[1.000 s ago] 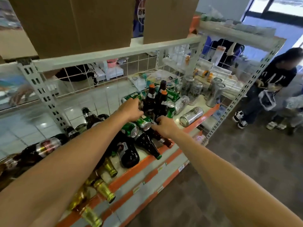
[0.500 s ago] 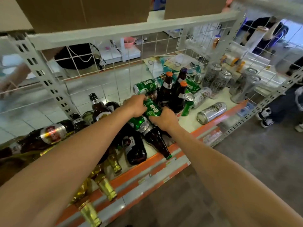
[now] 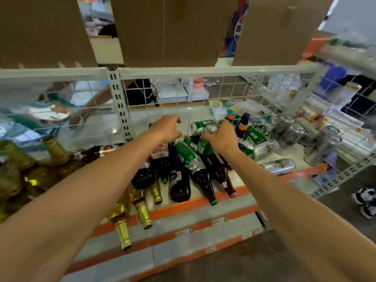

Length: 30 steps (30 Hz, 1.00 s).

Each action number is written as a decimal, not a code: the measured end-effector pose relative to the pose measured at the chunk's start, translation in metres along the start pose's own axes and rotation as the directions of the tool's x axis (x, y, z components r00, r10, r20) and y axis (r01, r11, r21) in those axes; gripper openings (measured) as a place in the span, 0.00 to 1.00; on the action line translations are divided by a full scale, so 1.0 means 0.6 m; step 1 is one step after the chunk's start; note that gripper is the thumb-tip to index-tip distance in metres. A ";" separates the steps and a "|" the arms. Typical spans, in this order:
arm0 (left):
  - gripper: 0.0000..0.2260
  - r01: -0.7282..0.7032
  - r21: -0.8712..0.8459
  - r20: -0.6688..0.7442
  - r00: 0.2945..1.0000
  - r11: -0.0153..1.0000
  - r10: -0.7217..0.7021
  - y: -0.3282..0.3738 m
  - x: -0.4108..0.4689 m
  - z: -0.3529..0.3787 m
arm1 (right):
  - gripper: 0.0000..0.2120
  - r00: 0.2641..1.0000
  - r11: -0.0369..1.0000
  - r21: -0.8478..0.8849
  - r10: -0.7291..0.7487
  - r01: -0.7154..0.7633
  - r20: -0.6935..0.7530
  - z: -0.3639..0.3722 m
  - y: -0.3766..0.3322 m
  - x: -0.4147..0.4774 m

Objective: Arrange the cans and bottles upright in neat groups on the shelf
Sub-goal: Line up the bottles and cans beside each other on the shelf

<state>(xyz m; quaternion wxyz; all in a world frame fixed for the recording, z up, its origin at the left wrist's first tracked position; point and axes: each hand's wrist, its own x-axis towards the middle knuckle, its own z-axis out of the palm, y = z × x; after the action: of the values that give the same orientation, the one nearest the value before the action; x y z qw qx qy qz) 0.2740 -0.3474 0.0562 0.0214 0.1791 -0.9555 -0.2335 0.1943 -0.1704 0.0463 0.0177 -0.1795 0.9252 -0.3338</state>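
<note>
My right hand (image 3: 222,139) grips a green can (image 3: 204,148), nearly upright with its silver top (image 3: 212,127) showing above my fingers. My left hand (image 3: 166,129) hovers just left of it, fingers loosely curled, with nothing visible in it. Below my left hand another green can (image 3: 186,154) lies on a pile of dark brown bottles (image 3: 180,185) lying on the shelf (image 3: 183,204). More green cans (image 3: 255,135) lie beside upright brown bottles (image 3: 245,119) behind my right hand. Gold-foil bottles (image 3: 122,224) lie at the front left.
A silver can (image 3: 278,165) lies near the shelf's front edge on the right, and upright silver cans (image 3: 282,128) stand behind it. A wire mesh (image 3: 203,94) closes the back. Cardboard boxes (image 3: 168,31) sit on the shelf above. A person's shoes (image 3: 365,200) are on the floor at right.
My right hand has lifted the green can and turned it nearly upright. My left hand has let go of it and moved up and left. The view has tilted upward.
</note>
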 end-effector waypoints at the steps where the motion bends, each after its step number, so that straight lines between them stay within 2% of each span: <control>1: 0.24 0.015 0.016 -0.020 1.000 1.000 -0.015 -0.002 -0.016 -0.016 | 0.29 1.000 1.000 0.011 -0.023 0.023 0.000 -0.009 -0.019 -0.006; 4: 0.25 0.053 0.079 -0.080 0.996 0.995 -0.047 -0.011 -0.072 -0.072 | 0.33 0.989 0.988 0.057 -0.147 0.146 0.014 -0.016 -0.074 -0.015; 9: 0.24 0.151 0.107 -0.204 0.971 0.983 -0.127 -0.053 -0.180 -0.178 | 0.28 0.940 0.939 0.127 -0.330 0.318 0.085 -0.015 -0.221 -0.072; 12: 0.22 0.213 0.067 -0.272 0.944 0.975 -0.188 -0.100 -0.262 -0.238 | 0.23 0.882 0.885 0.177 -0.454 0.430 0.125 0.009 -0.314 -0.119; 17: 0.26 0.360 0.030 -0.386 0.865 0.933 -0.321 -0.212 -0.408 -0.325 | 0.26 0.775 0.782 0.288 -0.609 0.553 0.166 0.082 -0.469 -0.211; 21: 0.26 0.479 -0.012 -0.432 0.790 0.878 -0.436 -0.308 -0.529 -0.379 | 0.32 0.678 0.685 0.374 -0.714 0.625 0.176 0.143 -0.593 -0.317; 25: 0.29 0.545 -0.040 -0.449 0.739 0.837 -0.503 -0.406 -0.648 -0.422 | 0.29 0.598 0.620 0.432 -0.775 0.655 0.204 0.217 -0.706 -0.429; 28: 0.32 0.543 -0.077 -0.442 0.733 0.836 -0.516 -0.476 -0.732 -0.452 | 0.28 0.536 0.589 0.457 -0.805 0.667 0.254 0.273 -0.781 -0.512; 30: 0.30 0.531 -0.121 -0.428 0.735 0.839 -0.526 -0.523 -0.778 -0.467 | 0.28 0.510 0.585 0.454 -0.810 0.672 0.288 0.312 -0.824 -0.559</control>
<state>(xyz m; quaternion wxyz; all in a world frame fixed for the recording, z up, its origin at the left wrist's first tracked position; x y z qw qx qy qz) 0.8497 -0.5654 0.1831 0.1710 0.4913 -0.8352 -0.1782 0.6948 -0.5219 0.1802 0.1191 -0.6320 0.6631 -0.3831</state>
